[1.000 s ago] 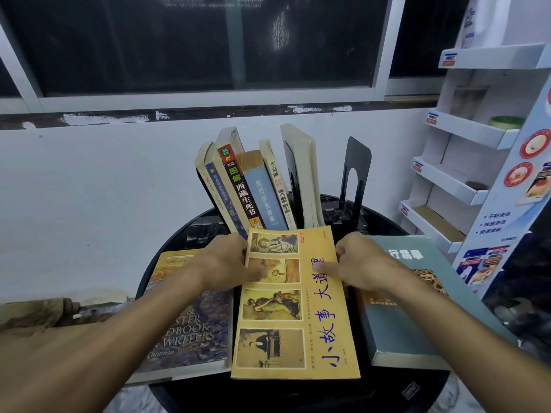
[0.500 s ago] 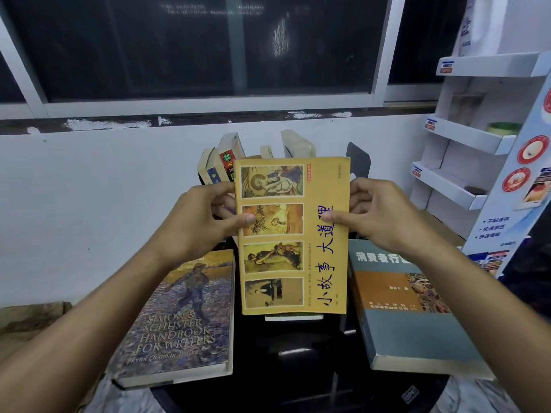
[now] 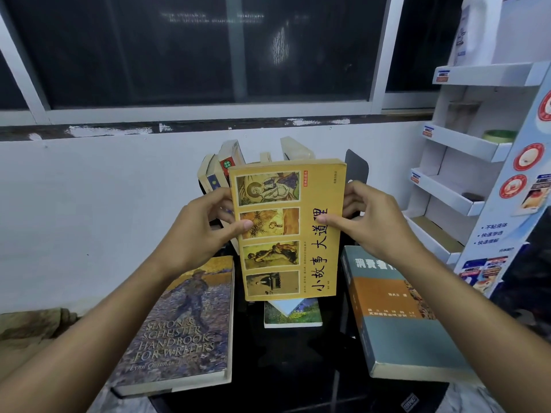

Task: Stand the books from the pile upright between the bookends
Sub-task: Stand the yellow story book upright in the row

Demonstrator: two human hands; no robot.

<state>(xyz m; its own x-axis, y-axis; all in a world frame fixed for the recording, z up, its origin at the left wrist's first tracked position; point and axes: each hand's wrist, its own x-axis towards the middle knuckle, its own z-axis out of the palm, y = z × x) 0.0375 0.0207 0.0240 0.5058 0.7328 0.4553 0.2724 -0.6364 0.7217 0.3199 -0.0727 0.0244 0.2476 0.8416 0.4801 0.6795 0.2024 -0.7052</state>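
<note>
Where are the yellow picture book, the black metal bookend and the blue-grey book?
Yellow picture book (image 3: 304, 231): head view, middle of front cover.
Black metal bookend (image 3: 357, 162): head view, top of upright plate.
Blue-grey book (image 3: 417, 344): head view, lower front cover.

Yellow book (image 3: 286, 228) held upright, cover toward camera; leaning books (image 3: 214, 177) and black bookend (image 3: 356, 168) behind at 12 o'clock. Flat on the bench (image 3: 298, 371): handbook (image 3: 185, 323) at 7, grey-blue book (image 3: 417, 338) at 4 o'clock.
</note>
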